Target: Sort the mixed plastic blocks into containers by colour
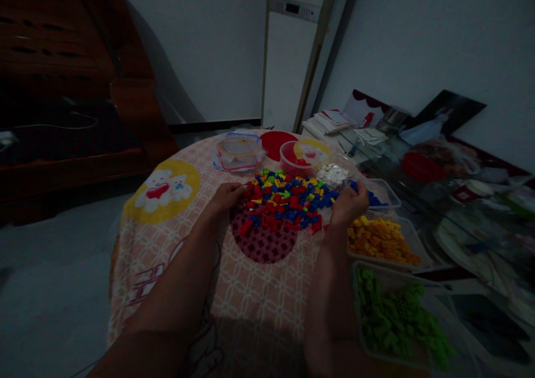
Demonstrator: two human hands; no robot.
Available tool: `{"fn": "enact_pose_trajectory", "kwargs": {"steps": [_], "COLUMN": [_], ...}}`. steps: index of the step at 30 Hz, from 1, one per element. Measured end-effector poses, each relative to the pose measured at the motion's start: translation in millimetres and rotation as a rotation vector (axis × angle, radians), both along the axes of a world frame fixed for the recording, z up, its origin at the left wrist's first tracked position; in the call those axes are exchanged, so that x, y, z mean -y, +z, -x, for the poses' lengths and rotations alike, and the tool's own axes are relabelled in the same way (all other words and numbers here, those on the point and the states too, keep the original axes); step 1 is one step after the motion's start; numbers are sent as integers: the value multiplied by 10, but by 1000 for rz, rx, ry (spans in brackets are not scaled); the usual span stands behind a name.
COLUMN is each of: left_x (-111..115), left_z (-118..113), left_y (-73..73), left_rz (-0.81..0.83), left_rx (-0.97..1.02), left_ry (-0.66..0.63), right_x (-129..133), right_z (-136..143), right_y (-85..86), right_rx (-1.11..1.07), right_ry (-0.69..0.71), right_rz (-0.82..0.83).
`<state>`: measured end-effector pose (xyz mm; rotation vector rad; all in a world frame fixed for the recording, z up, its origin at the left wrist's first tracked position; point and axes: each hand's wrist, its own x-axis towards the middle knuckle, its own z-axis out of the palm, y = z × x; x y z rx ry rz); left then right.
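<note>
A pile of small mixed toy building bricks, in red, blue, yellow and green, spreads over the tablecloth. At its left edge is my left hand, fingers drawn together against red bricks; whether one is pinched in them is too dark to make out. To the right of the pile, my right hand is closed, with a blue brick at its fingertips. Just beyond it stands a clear tub of blue bricks, partly hidden by the hand. Nearer me are tubs of yellow bricks and green bricks.
Behind the pile stand a round clear bowl with red bricks, a heap of white bricks and stacked clear lids or boxes. A cluttered glass-topped table adjoins on the right. A wooden bench is at left.
</note>
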<state>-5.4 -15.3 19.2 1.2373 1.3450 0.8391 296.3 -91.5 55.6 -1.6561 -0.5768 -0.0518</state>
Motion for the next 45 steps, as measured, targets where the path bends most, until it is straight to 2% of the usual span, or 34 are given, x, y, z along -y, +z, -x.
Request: {"fn": "enact_pose_trajectory", "kwargs": {"steps": [3, 6, 9, 12, 16, 19, 22, 26, 30, 33, 45], "left_x": [5, 9, 11, 4, -18, -25, -18, -13, -37, -48, -30], "left_z": [-10, -17, -14, -5, 5, 6, 3, 6, 19, 24, 15], "left_y": [26, 44, 40, 16, -13, -19, -14, -19, -56, -75, -66], "left_rz": [0, 12, 18, 19, 21, 14, 28, 6, -9, -15, -21], "left_rx": [-11, -18, -13, -3, -2, 5, 10, 21, 23, 30, 30], "left_ry": [-5, 0, 8, 9, -8, -5, 5, -14, -18, -22, -41], "right_x": [64, 29, -53, -96, -56, -13, -5, -35, -55, -47, -92], "right_z": [-93, -54, 53, 205, 430, 583, 755, 1061, 1349, 1468, 1478], "right_y": [11, 16, 21, 47, 118, 163, 187, 197, 179, 151, 82], "right_rx": [55, 79, 23, -121, -218, -185, -142, 126, 554, 750, 772], "right_ry": [-55, 22, 239, 497, 800, 1011, 1163, 1323, 1317, 1280, 1261], "right_rz": [0, 57, 128, 203, 416, 567, 666, 743, 845, 911, 937]}}
